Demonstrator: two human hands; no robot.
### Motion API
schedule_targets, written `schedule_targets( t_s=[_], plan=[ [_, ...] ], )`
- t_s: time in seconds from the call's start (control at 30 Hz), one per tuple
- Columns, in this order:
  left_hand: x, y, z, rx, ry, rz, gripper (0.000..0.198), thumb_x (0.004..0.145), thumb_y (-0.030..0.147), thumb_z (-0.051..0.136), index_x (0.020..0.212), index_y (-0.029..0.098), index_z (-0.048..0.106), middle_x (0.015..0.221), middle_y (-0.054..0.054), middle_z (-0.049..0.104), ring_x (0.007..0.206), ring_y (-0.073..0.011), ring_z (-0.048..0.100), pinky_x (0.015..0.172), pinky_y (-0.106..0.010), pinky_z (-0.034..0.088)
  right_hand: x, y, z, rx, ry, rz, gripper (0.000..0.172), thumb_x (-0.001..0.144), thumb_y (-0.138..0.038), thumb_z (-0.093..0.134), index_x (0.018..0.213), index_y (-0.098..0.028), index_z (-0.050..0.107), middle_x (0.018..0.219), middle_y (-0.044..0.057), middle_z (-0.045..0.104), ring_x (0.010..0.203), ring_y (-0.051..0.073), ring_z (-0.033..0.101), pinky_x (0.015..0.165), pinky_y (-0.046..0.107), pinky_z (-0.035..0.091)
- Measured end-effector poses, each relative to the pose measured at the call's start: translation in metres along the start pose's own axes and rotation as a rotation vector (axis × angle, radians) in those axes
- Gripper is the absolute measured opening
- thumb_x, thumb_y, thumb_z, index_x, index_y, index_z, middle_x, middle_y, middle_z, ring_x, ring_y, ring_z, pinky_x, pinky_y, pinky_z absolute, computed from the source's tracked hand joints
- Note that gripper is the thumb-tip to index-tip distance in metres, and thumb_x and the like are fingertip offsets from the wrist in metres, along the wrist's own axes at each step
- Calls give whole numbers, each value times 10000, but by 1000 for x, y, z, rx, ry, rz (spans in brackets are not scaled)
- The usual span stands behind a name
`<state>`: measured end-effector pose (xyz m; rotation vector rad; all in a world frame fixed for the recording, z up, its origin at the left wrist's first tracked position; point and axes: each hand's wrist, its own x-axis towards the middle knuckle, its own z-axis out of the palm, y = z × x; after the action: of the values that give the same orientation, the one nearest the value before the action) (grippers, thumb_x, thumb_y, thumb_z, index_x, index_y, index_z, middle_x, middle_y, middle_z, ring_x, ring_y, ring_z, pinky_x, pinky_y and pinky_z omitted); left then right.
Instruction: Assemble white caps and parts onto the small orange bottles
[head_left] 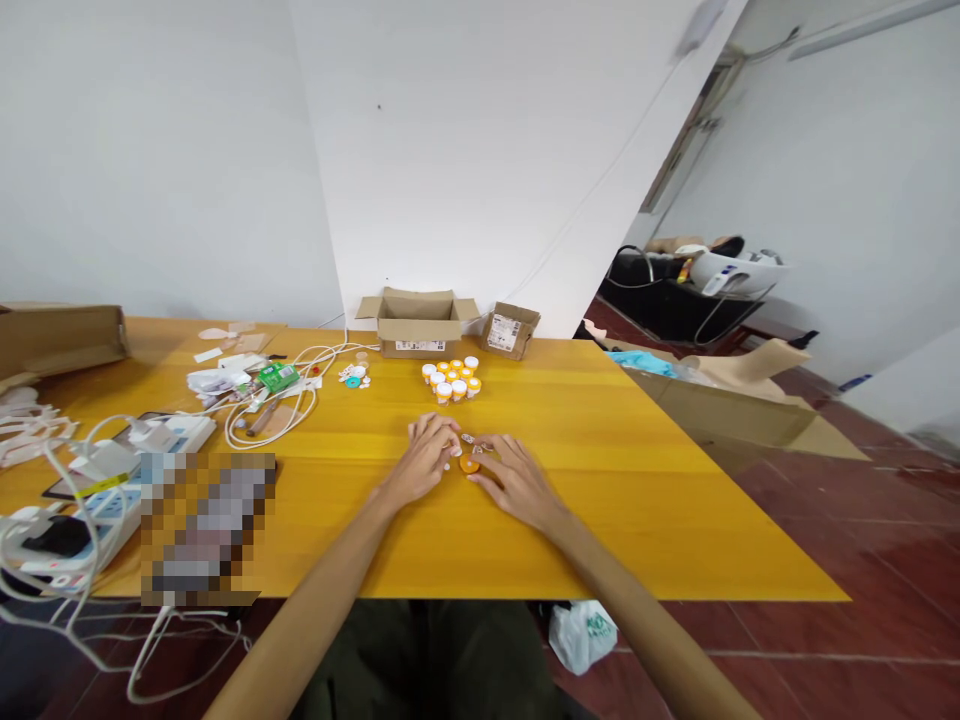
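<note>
My left hand (426, 460) has its fingers curled together at the tips around a small white piece (454, 450), too small to name. Opposite it, my right hand (517, 482) curves its thumb and fingers around a small orange round container (469, 464) standing on the table. Between the hands lie a few small whitish pieces (468, 438), partly hidden by the fingers. Beyond them stands a tight cluster of small orange pill bottles (444, 392), several with white lids.
Behind the bottles sit an open cardboard box (417, 330) and a smaller carton (510, 331). Small white and teal pieces (354, 378) lie left of the bottles. Cables (300, 405), a power strip (112, 490) and a blurred-out device (214, 525) occupy the table's left side.
</note>
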<state>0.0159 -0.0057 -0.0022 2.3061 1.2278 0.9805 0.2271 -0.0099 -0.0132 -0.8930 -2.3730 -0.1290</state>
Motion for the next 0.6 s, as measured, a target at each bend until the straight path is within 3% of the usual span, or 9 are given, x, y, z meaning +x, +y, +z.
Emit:
schedule_targets(
  t_s=[0.17,0.3,0.6],
  plan=[
    [0,1,0,-23,1,-6,205,995,264,418,897,235,595,1187,-49,611,1171,-241,435,1008,-408,338,0,0,-1,40,10,-36,157,979,-296,542,1049,-249,674,1149,107,672,1035,244,617,834,384,505],
    [0,7,4,-60,-4,-1,220,998,331,450,895,242,623,1183,-43,625,1140,-230,462,1002,-406,350,2,-1,0,146,73,24,187,982,-335,545,1121,-244,630,1107,97,697,1008,238,644,852,390,510],
    [3,12,9,-134,30,10,235,969,358,526,867,257,713,1155,-42,651,1157,-228,489,1025,-414,354,5,-4,6,351,154,106,129,979,-335,555,990,-262,660,969,52,728,885,219,670,809,373,522]
  ],
)
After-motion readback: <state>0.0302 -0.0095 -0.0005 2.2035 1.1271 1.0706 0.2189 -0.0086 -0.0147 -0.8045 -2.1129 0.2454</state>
